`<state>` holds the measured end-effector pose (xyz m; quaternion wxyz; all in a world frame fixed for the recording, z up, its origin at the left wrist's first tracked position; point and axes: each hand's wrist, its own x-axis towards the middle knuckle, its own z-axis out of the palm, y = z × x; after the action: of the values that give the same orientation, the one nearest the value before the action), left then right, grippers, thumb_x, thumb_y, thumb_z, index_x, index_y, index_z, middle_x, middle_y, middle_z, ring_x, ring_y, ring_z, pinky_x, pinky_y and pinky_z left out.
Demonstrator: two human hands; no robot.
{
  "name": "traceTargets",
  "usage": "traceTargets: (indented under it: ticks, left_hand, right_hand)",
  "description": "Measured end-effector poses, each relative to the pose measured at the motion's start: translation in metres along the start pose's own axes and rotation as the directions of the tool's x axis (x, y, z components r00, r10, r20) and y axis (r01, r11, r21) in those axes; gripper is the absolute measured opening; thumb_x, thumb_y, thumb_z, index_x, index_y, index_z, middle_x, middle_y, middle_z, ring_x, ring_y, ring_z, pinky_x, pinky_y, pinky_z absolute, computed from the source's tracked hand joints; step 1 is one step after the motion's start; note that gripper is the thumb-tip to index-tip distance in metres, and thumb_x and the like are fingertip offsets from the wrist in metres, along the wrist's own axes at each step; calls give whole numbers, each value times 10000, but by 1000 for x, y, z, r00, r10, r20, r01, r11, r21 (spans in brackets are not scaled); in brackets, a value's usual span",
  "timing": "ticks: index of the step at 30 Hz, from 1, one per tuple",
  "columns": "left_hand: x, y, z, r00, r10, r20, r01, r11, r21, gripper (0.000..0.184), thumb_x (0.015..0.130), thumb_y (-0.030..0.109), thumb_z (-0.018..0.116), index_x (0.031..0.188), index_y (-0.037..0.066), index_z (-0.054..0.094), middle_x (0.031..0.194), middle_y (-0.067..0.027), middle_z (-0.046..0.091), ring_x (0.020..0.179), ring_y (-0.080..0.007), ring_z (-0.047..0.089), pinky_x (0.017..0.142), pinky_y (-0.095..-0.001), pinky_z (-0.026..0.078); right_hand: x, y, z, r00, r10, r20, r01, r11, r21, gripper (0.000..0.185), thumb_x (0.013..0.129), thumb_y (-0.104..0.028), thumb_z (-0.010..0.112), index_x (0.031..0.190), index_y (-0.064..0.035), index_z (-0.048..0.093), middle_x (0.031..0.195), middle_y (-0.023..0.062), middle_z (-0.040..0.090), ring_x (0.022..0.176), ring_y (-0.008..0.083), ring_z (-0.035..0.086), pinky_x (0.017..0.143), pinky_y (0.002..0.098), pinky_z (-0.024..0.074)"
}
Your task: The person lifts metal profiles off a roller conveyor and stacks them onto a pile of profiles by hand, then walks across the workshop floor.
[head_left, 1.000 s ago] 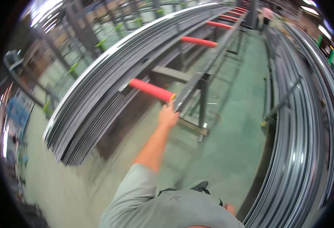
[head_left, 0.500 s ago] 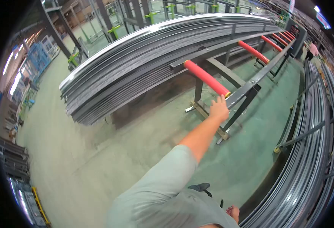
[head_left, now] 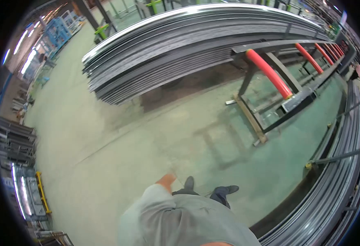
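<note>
My left forearm shows low in the middle, coming out of a grey sleeve, and my left hand (head_left: 170,178) at its end is foreshortened and blurred, so its fingers cannot be made out. It is down beside my body, over the floor and near my dark shoes, well apart from the roller stand. My right hand is out of view. At the upper right stands a dark metal roller stand (head_left: 251,117) with red rollers; the nearest red roller (head_left: 269,73) spans its near end. Behind it lies a long stack of grey metal profiles (head_left: 159,53).
More long profiles (head_left: 331,197) lie along the right side, with a crossbar (head_left: 337,158) over them. Blue frames (head_left: 57,33) stand at the upper left. A yellow bar (head_left: 43,192) is at the lower left. A person in pink (head_left: 359,70) is far off at the right.
My left hand has left the near roller's end and dropped back beside my body. My right hand has gone out of view. The view has turned, so the stand appears farther right.
</note>
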<state>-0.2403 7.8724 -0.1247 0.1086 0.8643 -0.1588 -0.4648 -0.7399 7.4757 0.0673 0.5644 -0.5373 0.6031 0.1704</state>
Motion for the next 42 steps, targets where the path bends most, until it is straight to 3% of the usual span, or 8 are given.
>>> traceTargets:
  ticks: [6,12,15,17,19,30,33,42]
  left_hand:
    - [-357,-255,83,699,-319,640,660,631,-407,248,875,262,576,1066,127,659,1081,-76,668,1021,-183,607,911,-432,464]
    - [-373,-261,117,734,-566,-376,603,798,-23,78,779,143,600,777,89,656,656,-75,659,637,-234,662,551,-409,521]
    - [-290,-214,147,850,-467,-243,413,878,-244,153,789,201,588,720,79,650,642,-100,631,560,-228,605,520,-414,487]
    - [-216,-173,171,872,-481,94,259,291,-921,197,837,229,546,768,74,646,654,-79,609,593,-226,596,519,-380,483]
    - [-195,-74,126,968,35,-248,-129,917,-376,275,845,297,537,965,84,663,908,-134,641,773,-294,613,672,-419,493]
    - [-300,-76,33,910,-330,-251,12,626,-780,424,879,379,476,1134,74,626,1135,-173,628,1052,-330,585,900,-420,451]
    - [-302,-197,158,795,-251,-552,69,942,-329,313,917,234,414,1068,54,619,1101,-204,607,968,-350,596,811,-461,495]
    - [-472,-188,261,766,-575,287,578,423,-698,378,836,388,520,899,53,683,807,-145,664,659,-256,626,583,-428,496]
  right_hand:
    - [33,-45,27,981,-11,195,69,953,-294,249,893,-291,520,928,-47,553,725,138,551,606,247,554,515,386,444]
    - [119,-172,40,964,-224,144,261,900,-348,239,890,-273,498,763,-72,517,584,74,501,488,203,514,423,342,411]
    - [41,-299,106,918,-395,32,396,913,-95,180,866,-218,503,868,-44,550,677,65,542,545,175,529,453,298,416]
    - [-16,-336,145,859,-509,48,511,857,-58,174,873,-200,521,913,-36,564,718,49,551,584,153,533,481,277,419]
    - [-51,-351,180,789,-591,167,601,799,-12,158,882,-198,511,897,-50,565,704,42,557,598,125,536,514,281,434]
    - [1,-88,121,920,-75,386,276,823,-497,184,828,-169,573,893,1,605,696,84,595,569,167,566,471,296,432]
    - [18,-12,69,980,-27,198,100,922,-373,178,815,-173,583,872,-5,603,689,86,591,572,168,566,474,294,431]
    - [-37,143,40,989,112,94,-83,960,-269,165,776,-183,615,810,-22,600,670,91,581,579,170,567,482,289,428]
